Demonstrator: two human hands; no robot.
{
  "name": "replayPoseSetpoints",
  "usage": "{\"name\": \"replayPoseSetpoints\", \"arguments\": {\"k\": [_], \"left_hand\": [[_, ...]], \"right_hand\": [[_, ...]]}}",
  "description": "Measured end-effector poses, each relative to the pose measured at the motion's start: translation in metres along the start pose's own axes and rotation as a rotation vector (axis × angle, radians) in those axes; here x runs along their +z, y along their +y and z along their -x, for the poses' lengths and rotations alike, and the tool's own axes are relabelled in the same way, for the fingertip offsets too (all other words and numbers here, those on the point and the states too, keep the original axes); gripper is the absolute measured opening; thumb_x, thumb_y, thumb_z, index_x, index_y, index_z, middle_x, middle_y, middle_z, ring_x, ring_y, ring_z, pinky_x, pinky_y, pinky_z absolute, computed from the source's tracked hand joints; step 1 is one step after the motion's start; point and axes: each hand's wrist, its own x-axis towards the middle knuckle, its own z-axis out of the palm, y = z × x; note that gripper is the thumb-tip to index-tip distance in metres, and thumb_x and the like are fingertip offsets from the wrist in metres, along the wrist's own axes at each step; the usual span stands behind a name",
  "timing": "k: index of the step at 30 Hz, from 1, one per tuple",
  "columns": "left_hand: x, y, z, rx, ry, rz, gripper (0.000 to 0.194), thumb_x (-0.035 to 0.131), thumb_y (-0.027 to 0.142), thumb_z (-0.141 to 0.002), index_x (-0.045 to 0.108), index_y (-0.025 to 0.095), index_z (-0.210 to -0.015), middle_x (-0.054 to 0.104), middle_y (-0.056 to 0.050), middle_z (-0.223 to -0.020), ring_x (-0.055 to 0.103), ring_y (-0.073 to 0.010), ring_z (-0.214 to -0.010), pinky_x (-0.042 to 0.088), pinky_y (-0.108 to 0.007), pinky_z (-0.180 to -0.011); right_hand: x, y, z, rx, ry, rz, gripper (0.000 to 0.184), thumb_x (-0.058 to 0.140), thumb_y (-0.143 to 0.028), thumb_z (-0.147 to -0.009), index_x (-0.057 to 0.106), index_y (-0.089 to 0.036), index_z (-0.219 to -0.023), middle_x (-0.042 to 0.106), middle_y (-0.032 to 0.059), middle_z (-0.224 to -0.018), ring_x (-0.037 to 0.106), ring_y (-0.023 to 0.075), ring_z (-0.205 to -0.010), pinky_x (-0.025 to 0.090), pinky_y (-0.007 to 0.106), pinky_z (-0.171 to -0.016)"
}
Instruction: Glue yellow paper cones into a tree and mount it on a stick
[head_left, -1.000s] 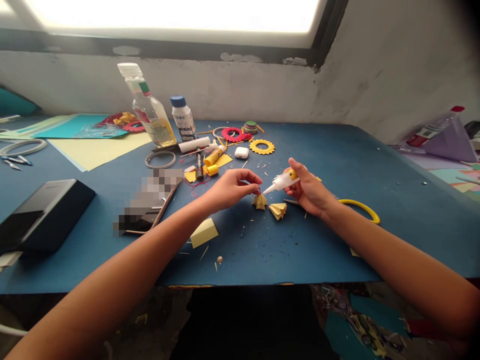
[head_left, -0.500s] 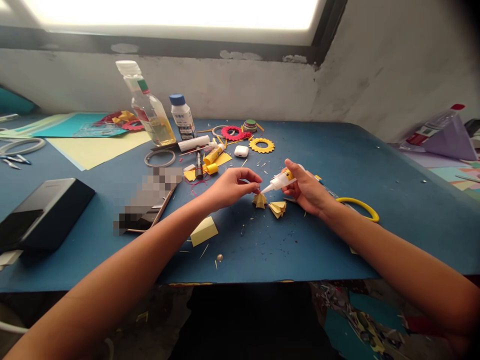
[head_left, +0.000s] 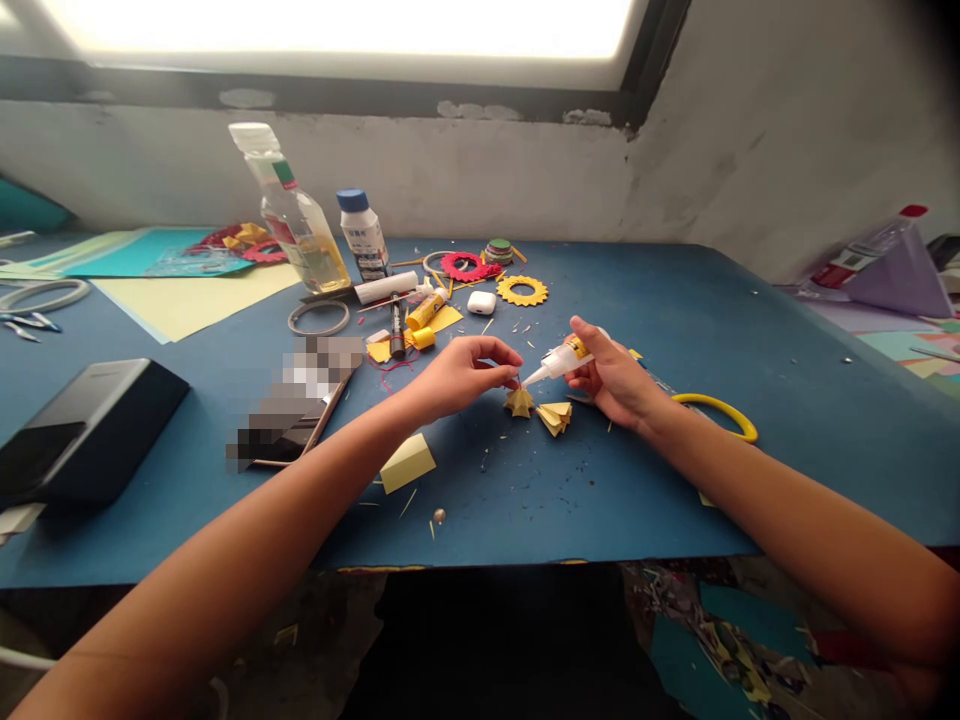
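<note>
My right hand (head_left: 616,378) is wrapped round a small white glue bottle (head_left: 568,356) with a yellow label. The bottle tilts down to the left, and its nozzle tip is at the top of a small pleated yellow paper piece (head_left: 519,403). At that same top, the thumb and fingers of my left hand (head_left: 478,374) are pinched together. What lies between those fingertips is too small to make out. A second pleated paper piece (head_left: 555,418) rests on the table just to the right. Nearer me is a folded pale yellow paper (head_left: 408,463).
Yellow-handled scissors (head_left: 724,412) lie by my right forearm. On the left are a blurred phone (head_left: 300,405) and a black box-shaped device (head_left: 97,430). A clear bottle (head_left: 304,235), a blue-capped bottle (head_left: 365,240), and red (head_left: 463,266) and yellow paper rings (head_left: 523,291) are at the back.
Almost nothing differs. Both hands, the glue bottle and the pleated paper pieces keep their places, with only a very slight shift of the whole view.
</note>
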Motion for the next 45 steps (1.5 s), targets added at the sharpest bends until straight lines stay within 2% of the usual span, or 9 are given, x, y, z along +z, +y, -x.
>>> {"name": "replayPoseSetpoints", "arguments": {"k": [5,12,21,29,38,45], "left_hand": [[0.001,0.002,0.001,-0.019,0.005,-0.002,0.012,0.065,0.019,-0.077,0.063,0.012,-0.087,0.07,-0.004,-0.077,0.068,-0.0155,-0.079,0.052,-0.03,-0.077],[0.001,0.002,0.0,-0.035,0.011,0.008,0.011,0.066,0.018,-0.076,0.064,0.012,-0.085,0.069,-0.004,-0.077,0.068,-0.0157,-0.077,0.051,-0.031,-0.078],[0.001,0.003,0.0,-0.024,0.009,0.003,0.012,0.067,0.018,-0.075,0.064,0.013,-0.086,0.069,-0.003,-0.078,0.068,-0.0152,-0.076,0.051,-0.031,-0.078],[0.001,0.005,0.001,-0.026,0.01,-0.037,0.011,0.065,0.017,-0.077,0.063,0.013,-0.087,0.068,-0.002,-0.078,0.067,-0.0139,-0.076,0.051,-0.028,-0.075],[0.0,-0.003,-0.001,0.021,-0.004,-0.017,0.013,0.066,0.02,-0.076,0.064,0.013,-0.087,0.069,-0.003,-0.082,0.067,-0.0144,-0.077,0.052,-0.03,-0.076],[0.001,-0.003,-0.001,-0.004,0.005,-0.004,0.012,0.066,0.018,-0.076,0.064,0.013,-0.087,0.069,-0.003,-0.078,0.068,-0.0151,-0.078,0.051,-0.03,-0.077]], "right_hand": [[0.0,-0.001,0.001,-0.02,-0.01,-0.034,0.039,0.077,-0.052,-0.066,0.057,-0.019,-0.072,0.058,-0.0034,-0.055,0.052,0.0065,-0.041,0.046,0.013,-0.034],[0.002,-0.002,0.006,-0.135,-0.099,-0.004,0.038,0.078,-0.046,-0.061,0.056,-0.019,-0.075,0.059,-0.0049,-0.062,0.054,0.006,-0.045,0.044,0.013,-0.038],[0.0,0.001,0.006,-0.193,-0.128,0.058,0.022,0.07,-0.036,-0.067,0.057,-0.018,-0.074,0.059,-0.0034,-0.069,0.053,0.007,-0.049,0.043,0.016,-0.041],[-0.002,0.003,0.003,-0.214,-0.131,0.058,0.022,0.069,-0.035,-0.067,0.058,-0.018,-0.074,0.06,-0.0024,-0.07,0.053,0.0078,-0.05,0.043,0.017,-0.04],[-0.002,0.003,0.005,-0.251,-0.142,0.109,0.02,0.068,-0.034,-0.069,0.057,-0.018,-0.074,0.059,-0.0018,-0.071,0.052,0.0094,-0.055,0.045,0.018,-0.042],[-0.002,0.003,0.005,-0.274,-0.135,0.114,0.021,0.068,-0.035,-0.07,0.057,-0.018,-0.074,0.059,-0.0016,-0.071,0.052,0.0092,-0.054,0.044,0.018,-0.042]]}}
